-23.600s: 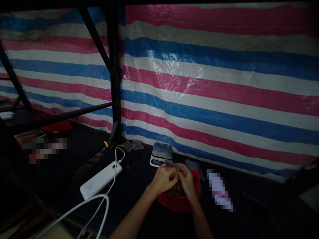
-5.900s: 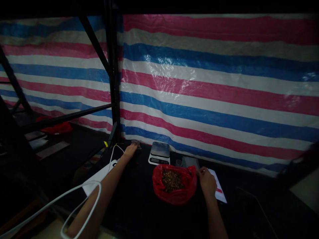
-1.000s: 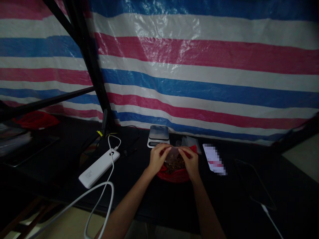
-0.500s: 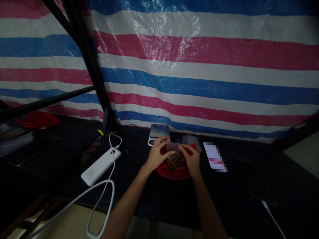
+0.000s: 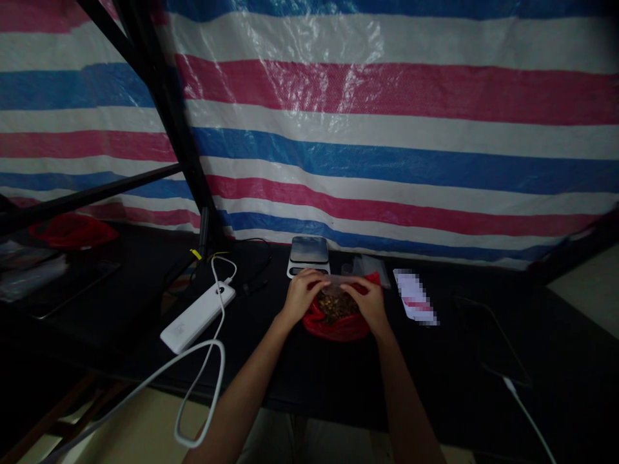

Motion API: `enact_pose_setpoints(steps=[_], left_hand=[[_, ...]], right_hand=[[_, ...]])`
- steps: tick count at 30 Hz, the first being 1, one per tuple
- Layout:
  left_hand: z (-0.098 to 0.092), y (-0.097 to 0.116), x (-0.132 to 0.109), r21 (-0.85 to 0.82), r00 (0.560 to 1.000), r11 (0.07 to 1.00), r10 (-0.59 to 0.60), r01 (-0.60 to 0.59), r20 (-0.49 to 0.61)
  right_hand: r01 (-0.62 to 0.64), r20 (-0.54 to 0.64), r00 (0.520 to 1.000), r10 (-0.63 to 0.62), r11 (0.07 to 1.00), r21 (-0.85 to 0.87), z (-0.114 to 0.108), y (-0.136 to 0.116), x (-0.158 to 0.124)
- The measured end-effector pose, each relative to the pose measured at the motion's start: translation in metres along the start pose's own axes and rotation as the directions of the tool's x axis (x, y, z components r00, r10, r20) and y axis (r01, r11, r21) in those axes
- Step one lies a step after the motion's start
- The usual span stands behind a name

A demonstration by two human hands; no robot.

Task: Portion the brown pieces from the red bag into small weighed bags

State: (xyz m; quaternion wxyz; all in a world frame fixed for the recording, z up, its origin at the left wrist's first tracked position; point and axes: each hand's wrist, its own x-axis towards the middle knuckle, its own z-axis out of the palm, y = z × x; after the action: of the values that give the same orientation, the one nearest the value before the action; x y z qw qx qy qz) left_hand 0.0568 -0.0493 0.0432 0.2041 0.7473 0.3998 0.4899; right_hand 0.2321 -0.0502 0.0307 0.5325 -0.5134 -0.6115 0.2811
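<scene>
Forearms angled inward; left hand (image 5: 303,294) and right hand (image 5: 363,303) curled, pinching edges of clear bag (image 5: 337,281), held over brown pieces (image 5: 333,307) in red bag (image 5: 338,330); scale (image 5: 308,252) just behind.

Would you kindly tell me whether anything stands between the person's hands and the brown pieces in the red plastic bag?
Nothing visible does. The left hand and right hand hold a clear plastic pouch at the mouth of the red plastic bag, right beside the brown pieces, with no other object between them.
</scene>
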Motion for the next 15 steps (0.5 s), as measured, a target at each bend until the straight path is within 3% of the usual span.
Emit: enact_pose_setpoints(steps=[7,15], left_hand=[[0.001,-0.004,0.000,-0.032,0.998,0.998,-0.050,0.050,-0.028],[0.001,-0.010,0.000,-0.021,0.995,0.998,-0.059,0.057,-0.081]], right_hand=[[0.033,-0.122,0.992,-0.037,0.999,-0.039,0.000,0.002,0.000],[0.058,-0.149,0.987,-0.067,0.996,-0.067,-0.001,0.004,0.000]])
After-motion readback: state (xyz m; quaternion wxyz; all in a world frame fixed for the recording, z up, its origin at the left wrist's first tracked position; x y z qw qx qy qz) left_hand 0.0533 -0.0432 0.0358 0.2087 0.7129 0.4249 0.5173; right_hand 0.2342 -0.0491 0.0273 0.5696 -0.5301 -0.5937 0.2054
